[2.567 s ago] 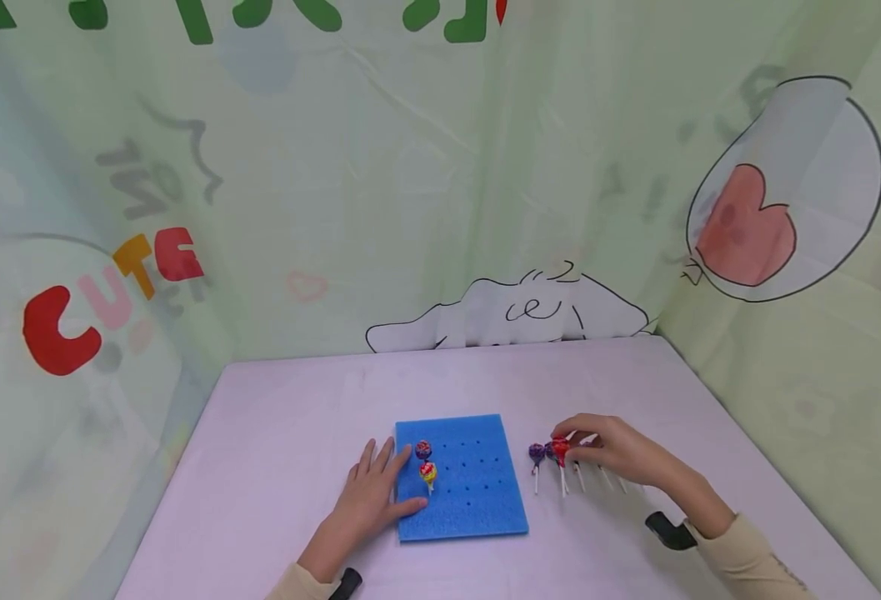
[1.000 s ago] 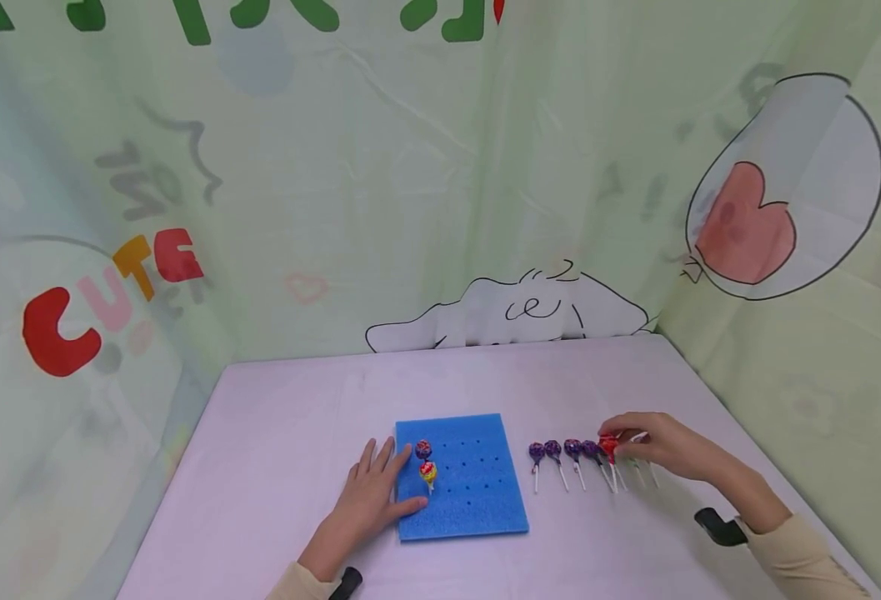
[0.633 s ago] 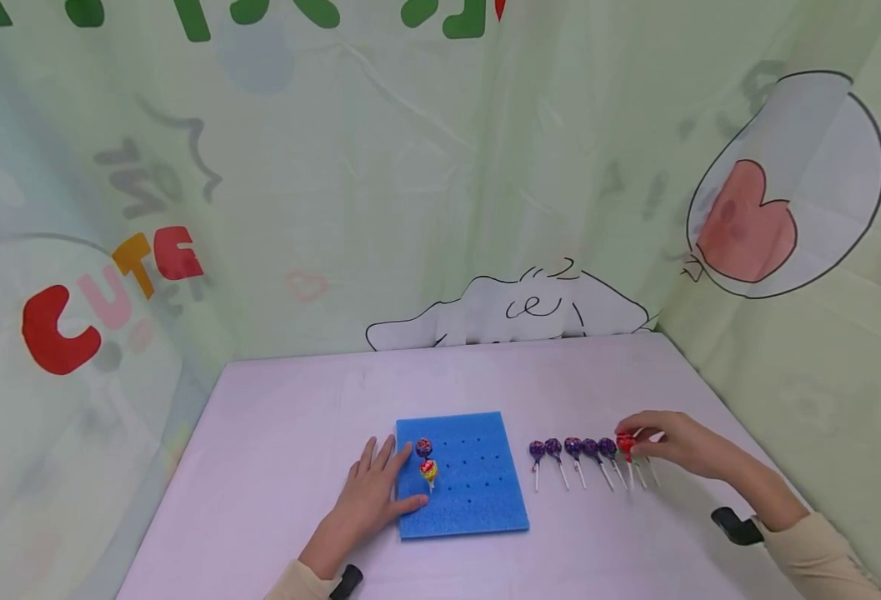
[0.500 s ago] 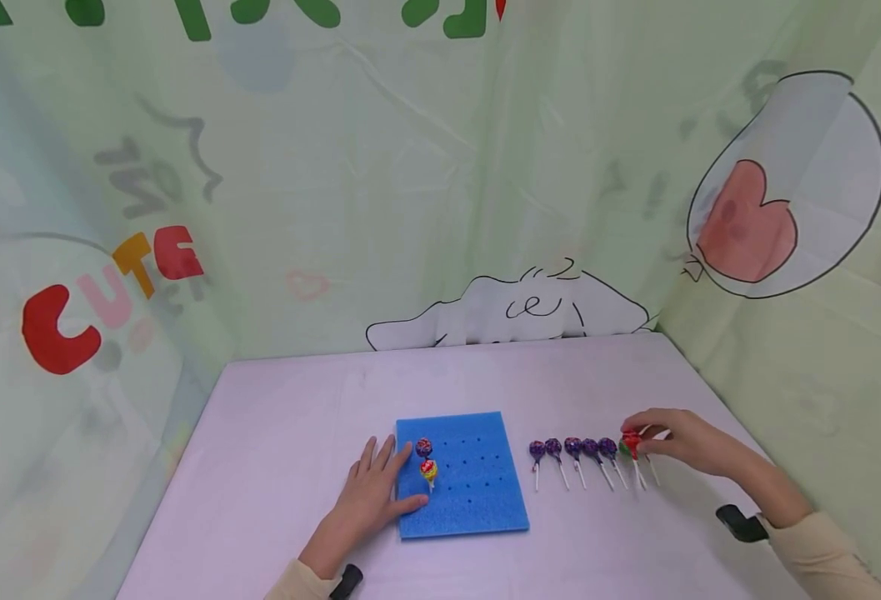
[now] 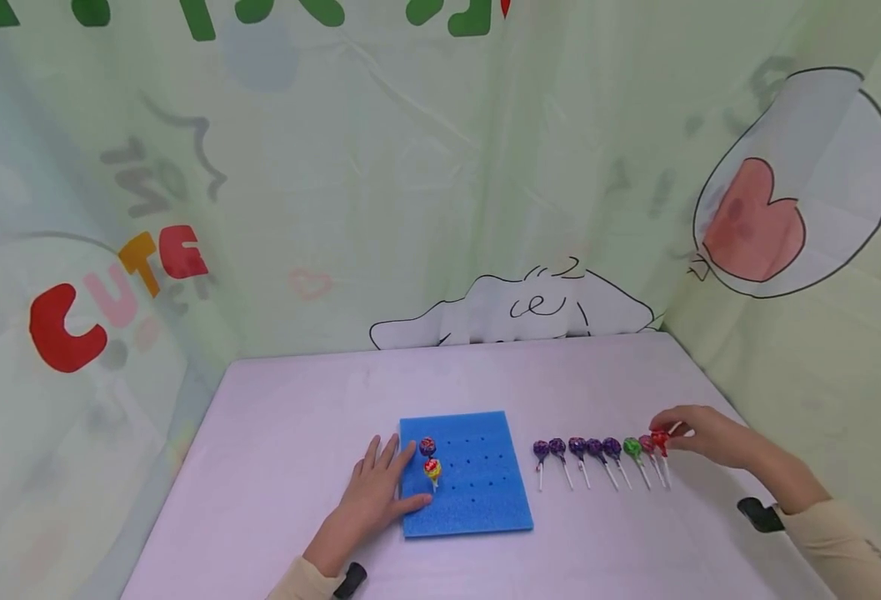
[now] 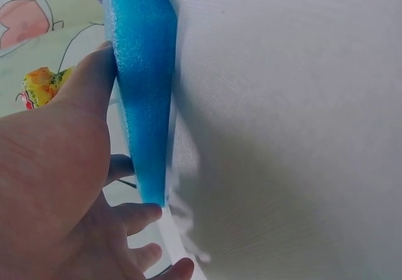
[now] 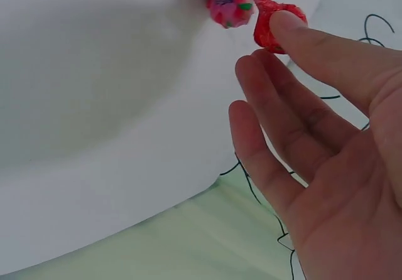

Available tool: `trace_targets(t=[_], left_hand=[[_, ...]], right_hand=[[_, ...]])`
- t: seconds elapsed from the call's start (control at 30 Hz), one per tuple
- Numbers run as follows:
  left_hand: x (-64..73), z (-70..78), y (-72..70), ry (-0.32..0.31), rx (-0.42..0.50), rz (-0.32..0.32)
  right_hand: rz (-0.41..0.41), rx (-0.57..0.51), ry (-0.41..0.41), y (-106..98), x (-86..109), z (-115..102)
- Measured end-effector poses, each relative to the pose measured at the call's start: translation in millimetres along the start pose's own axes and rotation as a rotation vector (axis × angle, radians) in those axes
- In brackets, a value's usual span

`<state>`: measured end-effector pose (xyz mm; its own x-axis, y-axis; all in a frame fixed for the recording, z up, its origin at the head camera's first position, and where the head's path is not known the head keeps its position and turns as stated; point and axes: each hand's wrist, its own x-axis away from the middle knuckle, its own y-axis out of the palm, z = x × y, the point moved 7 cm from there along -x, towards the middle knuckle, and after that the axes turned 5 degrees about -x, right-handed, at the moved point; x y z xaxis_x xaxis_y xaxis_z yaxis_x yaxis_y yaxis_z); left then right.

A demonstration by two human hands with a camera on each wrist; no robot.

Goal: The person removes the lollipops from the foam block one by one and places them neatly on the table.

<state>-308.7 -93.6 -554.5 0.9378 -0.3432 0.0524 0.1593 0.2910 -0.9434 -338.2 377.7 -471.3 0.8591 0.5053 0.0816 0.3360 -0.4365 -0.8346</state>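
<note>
My right hand pinches the head of a red lollipop at the right end of a row on the table. Thumb and fingertips grip its wrapper in the right wrist view, beside a pink lollipop. A green lollipop and several purple lollipops continue the row leftward, sticks toward me. My left hand rests with spread fingers on the left edge of a blue foam board. A purple lollipop and a yellow-red lollipop stand in the board's left column.
The board has several small holes in rows. A white table carries everything, with printed curtains behind it and along both sides.
My right hand has moved rightward with the red lollipop, from the row's left part to its right end. Purple, green and pink lollipops have come into view. The left hand has stayed on the board.
</note>
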Motion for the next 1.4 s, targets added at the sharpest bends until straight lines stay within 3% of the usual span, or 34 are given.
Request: trace_targets(t=[0.43, 1.1, 1.4], left_hand=[[0.8, 0.2, -0.7, 0.006, 0.004, 0.009], [-3.0, -2.3, 2.3, 0.004, 0.003, 0.015], [-1.4, -1.8, 2.4, 0.012, -0.006, 0.017]], right_hand=[[-0.009, 0.091, 0.069, 5, -4.6, 13], [-0.047, 0.037, 0.130, -1, -11.1, 28], [-0.098, -0.013, 0.152, 11, -14.2, 29]])
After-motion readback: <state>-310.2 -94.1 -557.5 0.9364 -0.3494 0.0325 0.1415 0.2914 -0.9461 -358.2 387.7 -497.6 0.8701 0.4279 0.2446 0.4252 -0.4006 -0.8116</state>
